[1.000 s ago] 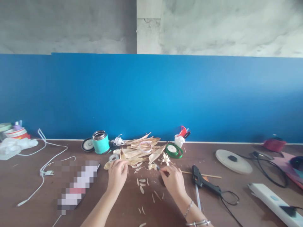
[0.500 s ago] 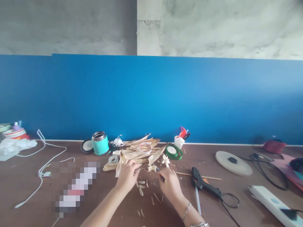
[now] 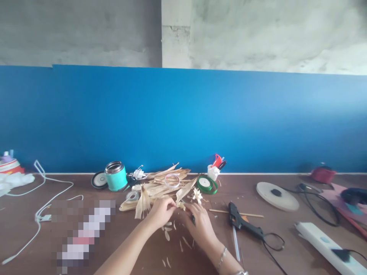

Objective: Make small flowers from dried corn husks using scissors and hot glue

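Pinching with the left hand [image 3: 160, 213], thumb and fingertips brought together; cannot tell on what, if on anything. Curling the right hand [image 3: 201, 225] round a dark object [image 3: 193, 219], largely hidden by the fingers. Showing between the two sets of fingertips is a small, curled, cream piece of dried husk [image 3: 181, 206]; cannot tell whether touched by either hand.

Scattered between the forearms, on the brown tabletop [image 3: 129, 254], see slender, petal-shaped cream slips [image 3: 167, 236]. Just beyond the right hand, find a spiky cream flower [image 3: 197, 195]; beyond the left, a fan-shaped pale husk [image 3: 142, 203] with a split lower edge. Farther back, note a heap of long tan husk strips [image 3: 157, 191], with a thin pinkish-white ring [image 3: 172, 187] on top.

To the right of the heap, see a spool of green ribbon [image 3: 204, 181] with a white face; cannot make out any print there. Near the right forearm, find a black glue gun [image 3: 235, 218] lying across a thin wooden stick [image 3: 254, 215]. Left of the heap, see an uncapped turquoise jar [image 3: 116, 180]. At the far left, notice a red-and-white tub [image 3: 10, 166], too blurred to read.
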`<state>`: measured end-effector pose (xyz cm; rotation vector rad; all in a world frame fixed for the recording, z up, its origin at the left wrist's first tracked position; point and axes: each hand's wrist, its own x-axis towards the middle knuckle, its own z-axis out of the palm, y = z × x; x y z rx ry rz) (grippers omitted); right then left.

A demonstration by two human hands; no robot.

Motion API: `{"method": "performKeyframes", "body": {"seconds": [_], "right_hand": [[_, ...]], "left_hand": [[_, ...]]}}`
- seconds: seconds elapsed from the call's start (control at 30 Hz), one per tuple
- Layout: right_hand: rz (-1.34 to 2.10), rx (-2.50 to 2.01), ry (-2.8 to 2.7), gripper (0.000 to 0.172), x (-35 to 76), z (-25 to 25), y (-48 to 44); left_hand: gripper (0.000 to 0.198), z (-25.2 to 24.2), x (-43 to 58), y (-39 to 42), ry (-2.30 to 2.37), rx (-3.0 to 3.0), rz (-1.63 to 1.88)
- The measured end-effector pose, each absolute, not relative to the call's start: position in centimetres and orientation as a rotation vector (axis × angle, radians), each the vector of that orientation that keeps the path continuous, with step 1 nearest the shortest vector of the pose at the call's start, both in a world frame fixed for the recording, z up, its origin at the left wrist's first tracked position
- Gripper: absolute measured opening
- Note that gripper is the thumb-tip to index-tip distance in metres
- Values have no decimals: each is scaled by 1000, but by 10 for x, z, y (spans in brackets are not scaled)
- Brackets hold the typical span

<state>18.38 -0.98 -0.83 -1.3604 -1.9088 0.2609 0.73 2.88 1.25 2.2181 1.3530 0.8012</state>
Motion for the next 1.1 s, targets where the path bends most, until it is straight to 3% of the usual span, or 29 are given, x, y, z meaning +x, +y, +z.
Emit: {"method": "performKeyframes", "body": {"seconds": [0.07, 0.27, 0.5, 0.7, 1.1], "right_hand": [[434, -1293, -1786, 29, 183, -8, -11], [803, -1115, -1550, 27, 178, 0, -16], [1225, -1065, -1037, 41, 179, 7, -12], [1301, -1075, -878, 34, 178, 3, -14], [1286, -1030, -823, 32, 180, 1, -11]], "left_hand": [[15, 15, 11, 23, 1330, 2127, 780], [11, 18, 20, 6, 1200, 1603, 749], [19, 26, 16, -3, 1061, 1290, 786], [34, 23, 14, -1, 1024, 1203, 861], [42, 16, 12, -2, 1085, 1275, 867]]}}
